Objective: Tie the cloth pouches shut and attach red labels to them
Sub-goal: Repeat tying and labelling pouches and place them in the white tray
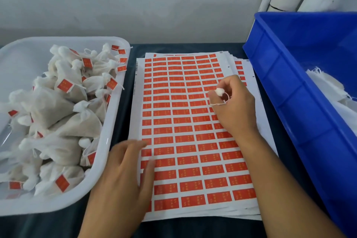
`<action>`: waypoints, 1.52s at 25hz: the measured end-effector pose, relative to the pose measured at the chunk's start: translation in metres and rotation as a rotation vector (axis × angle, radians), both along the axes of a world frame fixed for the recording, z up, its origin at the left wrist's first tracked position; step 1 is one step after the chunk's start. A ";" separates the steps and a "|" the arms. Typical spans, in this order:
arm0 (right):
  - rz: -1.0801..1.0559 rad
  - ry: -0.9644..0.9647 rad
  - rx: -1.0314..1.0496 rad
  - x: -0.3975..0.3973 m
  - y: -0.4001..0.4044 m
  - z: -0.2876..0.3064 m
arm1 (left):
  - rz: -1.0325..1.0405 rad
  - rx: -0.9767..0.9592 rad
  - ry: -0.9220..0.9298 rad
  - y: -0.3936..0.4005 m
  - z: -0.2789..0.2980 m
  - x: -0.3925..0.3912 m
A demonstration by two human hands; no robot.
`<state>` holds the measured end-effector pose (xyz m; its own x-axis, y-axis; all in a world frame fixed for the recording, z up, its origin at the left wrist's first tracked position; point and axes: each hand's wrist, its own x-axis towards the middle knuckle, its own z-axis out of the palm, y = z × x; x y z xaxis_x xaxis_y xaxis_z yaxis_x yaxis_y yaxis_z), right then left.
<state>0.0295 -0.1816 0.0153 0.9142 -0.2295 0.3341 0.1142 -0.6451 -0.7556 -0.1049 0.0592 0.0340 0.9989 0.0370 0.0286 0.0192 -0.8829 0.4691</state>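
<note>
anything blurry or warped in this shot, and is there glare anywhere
Head view: the left hand is smeared by motion blur at its fingertips, while the right hand is sharper. Wide-angle distortion bows the blue bin and the label sheets. Lighting is soft and even, with only a faint sheen on the white tray rim.
</note>
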 end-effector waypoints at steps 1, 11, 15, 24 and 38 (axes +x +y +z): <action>0.007 0.034 -0.018 0.000 0.000 -0.001 | -0.003 0.022 0.008 0.004 -0.003 -0.014; 0.145 0.145 -0.197 -0.004 0.008 -0.001 | 0.215 -0.262 0.131 0.023 -0.010 -0.055; 0.133 0.144 -0.264 -0.001 0.013 -0.001 | 0.270 -0.607 0.126 0.024 -0.015 -0.057; 0.173 0.223 -0.324 0.018 0.006 0.016 | 0.215 -0.612 0.158 0.016 -0.018 -0.024; 0.417 0.258 -0.148 -0.148 0.063 -0.003 | 0.197 -1.227 0.358 0.001 -0.013 -0.010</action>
